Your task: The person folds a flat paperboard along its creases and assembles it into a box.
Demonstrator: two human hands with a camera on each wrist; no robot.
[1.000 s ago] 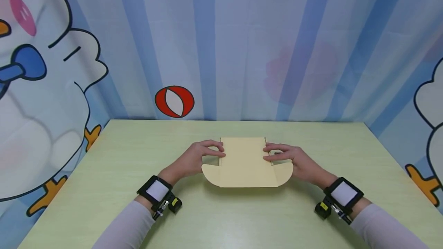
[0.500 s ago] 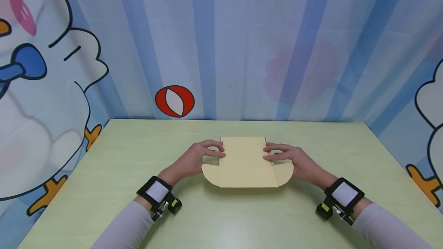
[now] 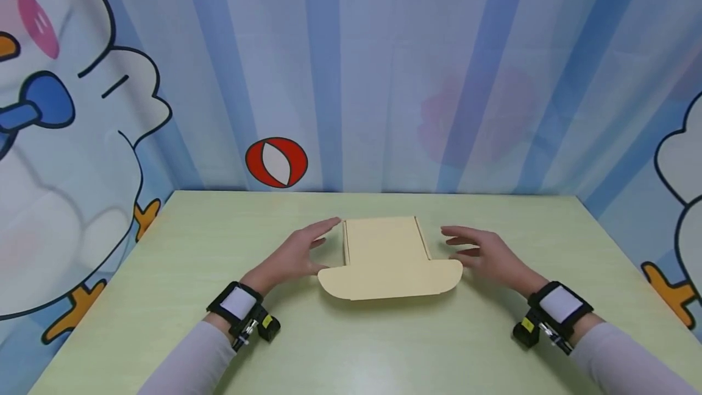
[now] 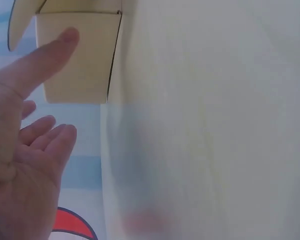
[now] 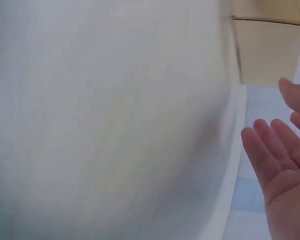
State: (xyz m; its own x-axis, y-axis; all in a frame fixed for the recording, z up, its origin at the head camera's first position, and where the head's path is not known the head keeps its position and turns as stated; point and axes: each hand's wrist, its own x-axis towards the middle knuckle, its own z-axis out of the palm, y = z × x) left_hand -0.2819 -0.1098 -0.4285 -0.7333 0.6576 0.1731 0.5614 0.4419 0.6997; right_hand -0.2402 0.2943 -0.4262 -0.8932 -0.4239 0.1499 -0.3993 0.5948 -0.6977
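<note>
A cream cardboard box (image 3: 386,249) sits mid-table, its lid panel with two rounded side flaps spread toward the person. My left hand (image 3: 298,252) is beside the box's left side, fingers spread and fairly straight, thumb right at the left flap. In the left wrist view the thumb overlaps the side wall of the box (image 4: 82,65), and the other fingers stand away from it. My right hand (image 3: 490,255) is off the right side with relaxed fingers, holding nothing. The right wrist view shows its palm and fingers below the box wall (image 5: 270,55), with a gap between.
The pale green table (image 3: 164,322) reaches back to a blue striped curtain (image 3: 362,78) printed with a red and white ball (image 3: 276,162) and cartoon figures. Each wrist wears a black strapped device (image 3: 239,303) with a small camera.
Both hands have let go of the box's side edges and moved outward, the right one farther. The box has turned slightly, and its flaps now lie flatter in line with the lid panel.
</note>
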